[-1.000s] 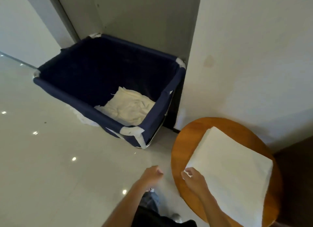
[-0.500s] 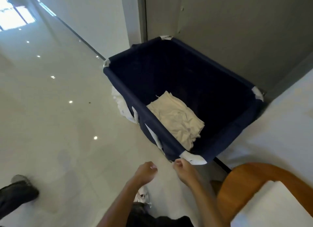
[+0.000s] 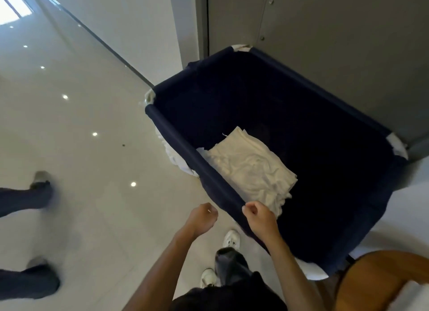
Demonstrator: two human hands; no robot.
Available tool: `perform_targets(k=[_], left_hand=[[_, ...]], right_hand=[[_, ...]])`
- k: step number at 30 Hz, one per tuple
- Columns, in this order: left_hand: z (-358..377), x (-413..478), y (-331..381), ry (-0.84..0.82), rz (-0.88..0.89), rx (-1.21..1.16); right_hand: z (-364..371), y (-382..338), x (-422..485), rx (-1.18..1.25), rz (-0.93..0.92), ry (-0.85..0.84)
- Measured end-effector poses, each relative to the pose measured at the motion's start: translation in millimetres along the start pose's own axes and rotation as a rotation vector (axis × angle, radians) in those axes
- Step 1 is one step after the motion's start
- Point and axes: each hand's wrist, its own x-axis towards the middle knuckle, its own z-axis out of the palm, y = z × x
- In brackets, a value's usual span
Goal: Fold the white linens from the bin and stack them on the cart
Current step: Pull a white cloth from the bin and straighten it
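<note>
Here, in the head view, a navy cloth bin [image 3: 185,145] stands on the glossy floor [image 3: 92,194], its far side against a grey panel [image 3: 325,43]. The linens [image 3: 250,169] lie in a rumpled white pile on the bin's bottom, against its near left edge and toward the near corner; the rest of the bottom is dark. More white cloth [image 3: 171,155] hangs outside that same edge.

The left hand [image 3: 202,220] hovers over the floor just outside the bin's near left edge, fingers curled into a loose fist that holds nothing. The right hand [image 3: 261,220] is at that edge itself, near the pile's closest end. Its fingers are curled too, with nothing in them; whether it touches the rim I cannot tell.

Below the hands show two white shoes [image 3: 231,240]. A round wooden table [image 3: 371,271] sits by the bin's near right corner. At the frame's left edge stand another person's dark-trousered legs [image 3: 25,199], blurred.
</note>
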Motion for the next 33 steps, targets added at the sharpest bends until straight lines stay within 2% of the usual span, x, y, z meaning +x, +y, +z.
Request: perform_targets(k=[5, 13, 23, 28, 33], left_hand=[[-29, 67, 64, -0.018, 0.070, 0.038], [-49, 157, 137, -0.123, 0.057, 0.237], [-62, 267, 131, -0.371, -0.061, 0.554], [-70, 348, 120, -0.503, -0.095, 0.599], [-70, 426, 110, -0.565, -0.082, 0.618]], right_hand=[[-4, -20, 68, 0.079, 0.029, 0.018], [-11, -19, 160, 0.155, 0.158, 0.060], [6, -14, 241, 0.207, 0.364, 0.025], [41, 3, 308, 0.181, 0.473, 0.036], [84, 20, 389, 0.215, 0.538, -0.080]])
